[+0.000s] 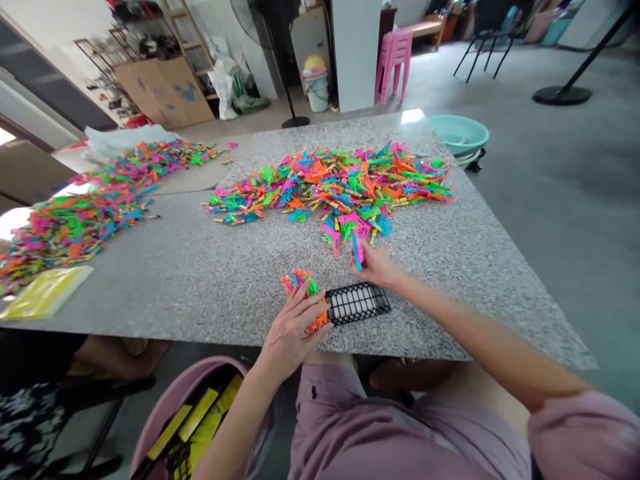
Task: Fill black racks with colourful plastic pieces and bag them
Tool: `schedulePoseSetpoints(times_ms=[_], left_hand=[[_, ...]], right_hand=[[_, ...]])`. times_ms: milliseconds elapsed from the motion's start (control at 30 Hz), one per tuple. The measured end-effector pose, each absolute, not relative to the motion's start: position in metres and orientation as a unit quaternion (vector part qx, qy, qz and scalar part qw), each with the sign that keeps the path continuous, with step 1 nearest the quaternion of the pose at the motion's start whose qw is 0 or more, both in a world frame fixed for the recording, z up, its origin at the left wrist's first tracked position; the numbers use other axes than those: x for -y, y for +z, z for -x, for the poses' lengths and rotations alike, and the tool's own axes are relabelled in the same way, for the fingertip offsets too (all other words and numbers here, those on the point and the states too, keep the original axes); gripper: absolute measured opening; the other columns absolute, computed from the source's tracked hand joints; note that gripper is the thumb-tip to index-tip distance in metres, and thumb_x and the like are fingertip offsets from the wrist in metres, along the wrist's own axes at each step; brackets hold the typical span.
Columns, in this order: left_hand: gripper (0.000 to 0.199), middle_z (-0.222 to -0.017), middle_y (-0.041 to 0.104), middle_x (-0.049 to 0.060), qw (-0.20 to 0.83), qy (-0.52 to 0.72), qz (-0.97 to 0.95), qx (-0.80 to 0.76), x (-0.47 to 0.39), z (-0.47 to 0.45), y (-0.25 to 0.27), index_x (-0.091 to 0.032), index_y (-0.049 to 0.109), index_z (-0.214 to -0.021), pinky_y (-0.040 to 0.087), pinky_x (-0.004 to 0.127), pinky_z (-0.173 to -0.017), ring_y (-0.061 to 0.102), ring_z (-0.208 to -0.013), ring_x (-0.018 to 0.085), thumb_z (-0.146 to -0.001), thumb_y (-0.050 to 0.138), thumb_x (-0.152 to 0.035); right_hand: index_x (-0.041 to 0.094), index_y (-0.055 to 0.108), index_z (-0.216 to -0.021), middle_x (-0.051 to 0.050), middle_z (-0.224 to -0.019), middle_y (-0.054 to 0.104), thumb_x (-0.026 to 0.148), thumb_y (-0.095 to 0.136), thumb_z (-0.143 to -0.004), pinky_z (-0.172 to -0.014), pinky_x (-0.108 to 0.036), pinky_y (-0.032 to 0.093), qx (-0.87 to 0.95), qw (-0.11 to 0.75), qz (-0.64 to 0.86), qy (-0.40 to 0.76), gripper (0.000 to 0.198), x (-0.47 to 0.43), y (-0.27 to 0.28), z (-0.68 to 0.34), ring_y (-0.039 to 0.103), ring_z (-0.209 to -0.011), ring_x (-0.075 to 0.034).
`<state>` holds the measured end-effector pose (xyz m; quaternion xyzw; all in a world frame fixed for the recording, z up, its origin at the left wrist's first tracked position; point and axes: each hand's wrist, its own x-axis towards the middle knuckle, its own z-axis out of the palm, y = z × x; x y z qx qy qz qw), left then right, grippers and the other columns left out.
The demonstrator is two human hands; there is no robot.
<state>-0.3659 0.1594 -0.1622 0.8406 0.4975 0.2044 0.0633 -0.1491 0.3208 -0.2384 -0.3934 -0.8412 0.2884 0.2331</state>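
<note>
My left hand lies over a row of small bright plastic toys, its fingers stretched out and apart. They look like toy guns in orange, green and pink. Beside its fingertips, a black lattice basket lies on the table; pale slats show through it. My right hand is above the basket's far side, closed on a blue and a pink plastic toy; their exact shape is blurred. Just beyond it spreads a big heap of similar toys.
Another toy heap covers the left of the speckled stone table, near a yellow packet. A pink tub with yellow-and-black packages stands below the front edge. Beyond the right edge is a turquoise basin. Someone's legs show at lower left.
</note>
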Motion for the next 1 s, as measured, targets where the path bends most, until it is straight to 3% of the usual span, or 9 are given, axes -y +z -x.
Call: schedulePoseSetpoints(times_ms=[100,200,400,500,600,700,800,900,1000], left_hand=[[0.028,-0.133,0.062,0.008,0.067,0.200,-0.842,-0.497,-0.161,0.365,-0.163,-0.021,0.061,-0.119,0.043,0.053,-0.112,0.027,-0.147,0.030,-0.092,0.062,-0.025],[0.027,-0.130,0.062,0.008,0.077,0.192,-0.839,-0.503,-0.161,0.365,-0.161,-0.021,0.061,-0.119,0.041,0.053,-0.114,0.026,-0.147,0.030,-0.092,0.062,-0.024],[0.025,-0.129,0.061,0.006,0.070,0.188,-0.834,-0.514,-0.161,0.361,-0.160,-0.023,0.062,-0.118,0.041,0.054,-0.114,0.028,-0.147,0.030,-0.093,0.060,-0.024],[0.028,-0.127,0.062,0.007,0.056,0.198,-0.835,-0.511,-0.161,0.359,-0.161,-0.024,0.061,-0.120,0.042,0.052,-0.113,0.030,-0.146,0.030,-0.092,0.062,-0.023],[0.033,-0.131,0.060,0.008,0.020,0.203,-0.842,-0.500,-0.162,0.360,-0.159,-0.024,0.059,-0.124,0.044,0.050,-0.112,0.031,-0.145,0.031,-0.091,0.063,-0.021],[0.035,-0.134,0.060,0.005,-0.011,0.151,-0.864,-0.480,-0.164,0.362,-0.153,-0.025,0.058,-0.127,0.040,0.055,-0.114,0.035,-0.143,0.032,-0.092,0.062,-0.023],[0.029,-0.135,0.061,0.003,-0.009,0.116,-0.868,-0.483,-0.165,0.363,-0.149,-0.023,0.061,-0.122,0.041,0.056,-0.113,0.032,-0.144,0.033,-0.093,0.059,-0.025],[0.025,-0.137,0.060,0.004,0.009,0.130,-0.858,-0.497,-0.164,0.361,-0.150,-0.021,0.062,-0.118,0.046,0.052,-0.110,0.026,-0.147,0.032,-0.094,0.056,-0.023],[0.025,-0.137,0.060,0.005,0.016,0.149,-0.849,-0.507,-0.162,0.361,-0.153,-0.022,0.062,-0.118,0.048,0.051,-0.109,0.024,-0.148,0.031,-0.094,0.056,-0.022]], right_hand=[[0.017,0.057,-0.107,-0.001,-0.091,0.068,0.014,0.060,-0.077,-0.078,-0.026,0.049,0.763,0.287,0.390,0.427,0.030,-0.283,-0.247,0.168,0.065,-0.081,-0.014],[0.018,0.059,-0.102,-0.001,-0.088,0.070,0.015,0.060,-0.078,-0.077,-0.025,0.048,0.740,0.292,0.398,0.458,0.024,-0.268,-0.252,0.194,0.065,-0.082,-0.015],[0.016,0.063,-0.097,-0.009,-0.092,0.071,0.019,0.060,-0.080,-0.077,-0.027,0.046,0.846,0.188,0.386,0.316,0.017,-0.274,-0.242,0.217,0.066,-0.089,-0.021],[0.014,0.061,-0.111,-0.012,-0.092,0.072,0.020,0.052,-0.088,-0.074,-0.029,0.046,0.860,0.131,0.399,0.290,0.025,-0.275,-0.228,0.224,0.066,-0.086,-0.022],[0.016,0.064,-0.105,-0.010,-0.092,0.072,0.021,0.051,-0.089,-0.072,-0.027,0.046,0.865,0.097,0.393,0.296,0.021,-0.278,-0.217,0.228,0.066,-0.084,-0.020],[0.018,0.068,-0.093,-0.006,-0.089,0.073,0.022,0.056,-0.087,-0.073,-0.024,0.045,0.881,0.089,0.332,0.325,0.014,-0.291,-0.213,0.224,0.066,-0.085,-0.018],[0.018,0.067,-0.103,-0.006,-0.097,0.072,0.017,0.061,-0.083,-0.078,-0.024,0.046,0.880,0.128,0.323,0.323,0.021,-0.315,-0.213,0.216,0.065,-0.093,-0.019],[0.016,0.058,-0.124,-0.013,-0.113,0.066,0.015,0.050,-0.091,-0.084,-0.028,0.048,0.823,0.188,0.484,0.232,0.034,-0.336,-0.212,0.215,0.064,-0.102,-0.021],[0.011,0.058,-0.123,-0.019,-0.120,0.061,0.011,0.038,-0.096,-0.084,-0.032,0.049,0.838,0.131,0.513,0.132,0.034,-0.338,-0.210,0.223,0.062,-0.105,-0.025]])
